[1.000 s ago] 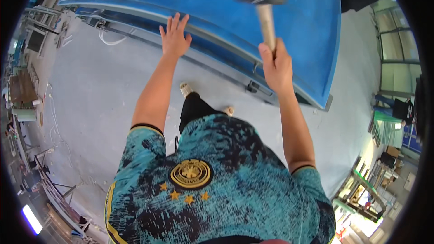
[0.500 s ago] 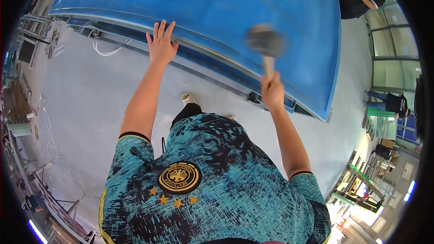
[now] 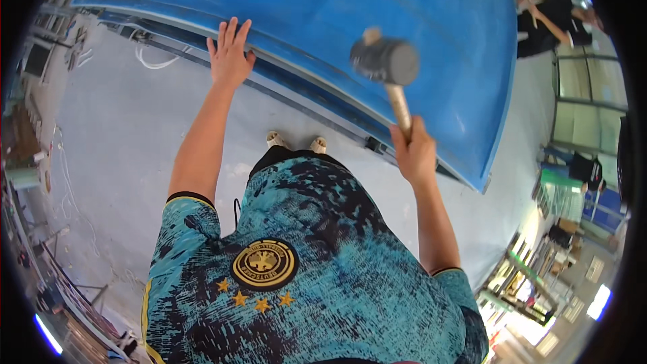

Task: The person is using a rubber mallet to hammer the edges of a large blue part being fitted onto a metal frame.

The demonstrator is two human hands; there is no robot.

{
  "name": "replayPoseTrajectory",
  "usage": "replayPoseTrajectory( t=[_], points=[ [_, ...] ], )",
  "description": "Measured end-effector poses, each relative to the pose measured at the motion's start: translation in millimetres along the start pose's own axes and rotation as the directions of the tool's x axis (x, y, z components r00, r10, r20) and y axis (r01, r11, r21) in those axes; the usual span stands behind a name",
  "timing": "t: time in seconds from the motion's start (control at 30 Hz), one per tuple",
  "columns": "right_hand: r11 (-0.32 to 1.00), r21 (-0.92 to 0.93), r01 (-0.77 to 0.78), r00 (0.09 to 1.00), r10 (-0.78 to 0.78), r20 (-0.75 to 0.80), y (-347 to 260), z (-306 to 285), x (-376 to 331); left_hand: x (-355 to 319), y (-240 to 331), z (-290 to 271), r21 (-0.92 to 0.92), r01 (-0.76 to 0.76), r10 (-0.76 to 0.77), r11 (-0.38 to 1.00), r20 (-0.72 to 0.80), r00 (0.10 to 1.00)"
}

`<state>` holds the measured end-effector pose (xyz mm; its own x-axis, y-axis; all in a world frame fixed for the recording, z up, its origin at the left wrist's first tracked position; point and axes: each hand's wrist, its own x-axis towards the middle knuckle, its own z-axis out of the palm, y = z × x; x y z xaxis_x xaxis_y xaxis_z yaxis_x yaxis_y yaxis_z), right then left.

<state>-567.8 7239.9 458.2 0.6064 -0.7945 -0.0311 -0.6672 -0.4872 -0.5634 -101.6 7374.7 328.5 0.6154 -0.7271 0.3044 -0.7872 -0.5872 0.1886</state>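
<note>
My right hand (image 3: pixel 415 152) is closed round the wooden handle of a rubber mallet (image 3: pixel 385 61) with a dark grey head. The mallet is lifted over the right part of a large blue panel (image 3: pixel 296 0), its head apart from the surface as far as I can tell. On the panel's near edge rests my left hand (image 3: pixel 230 54), open, fingers stretched out and pointing away from me. Below that edge runs a dark metal frame (image 3: pixel 303 101), partly hidden under the panel.
White cable (image 3: pixel 156 62) hangs from the frame at the left. At the far right stands a person in black (image 3: pixel 549 20), another person (image 3: pixel 585 170) farther back. Racks with materials (image 3: pixel 532 276) line the right side. Cords (image 3: pixel 66 175) lie on the grey floor at the left.
The mallet head has tilted back and shows its round face more. My right hand is slightly lower and to the right. My left hand has shifted a little left along the panel edge.
</note>
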Motion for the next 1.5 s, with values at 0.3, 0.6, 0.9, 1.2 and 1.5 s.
replayPoseTrajectory(
  t=[0.3, 0.6, 0.9, 1.2, 1.5],
  points=[
    [0.981, -0.165, 0.106, 0.981, -0.076, 0.178, 13, 72, 38, 4, -12, -17, 0.070, 0.035, -0.040, 0.997, 0.079, 0.996],
    [0.514, 0.848, 0.130, 0.951, -0.307, 0.040, -82, 81, 71, -111, -56, -44, -0.112, 0.257, -0.232, 0.960, 0.194, 0.953],
    [0.587, 0.787, -0.191, 0.941, -0.119, 0.318, -213, 264, 78, -542, -336, 54, 0.395, 0.867, -0.809, 0.306, 0.588, 0.018],
    [0.701, 0.695, -0.159, 0.984, 0.171, 0.053, -512, 476, 214, -596, -617, -31, 0.175, 0.984, -0.742, -0.022, 0.657, -0.133],
    [0.573, 0.712, -0.405, 0.794, 0.606, -0.037, -625, 586, 310, -307, -935, -7, -0.133, 0.982, -0.792, 0.131, 0.582, 0.184]
  ],
)
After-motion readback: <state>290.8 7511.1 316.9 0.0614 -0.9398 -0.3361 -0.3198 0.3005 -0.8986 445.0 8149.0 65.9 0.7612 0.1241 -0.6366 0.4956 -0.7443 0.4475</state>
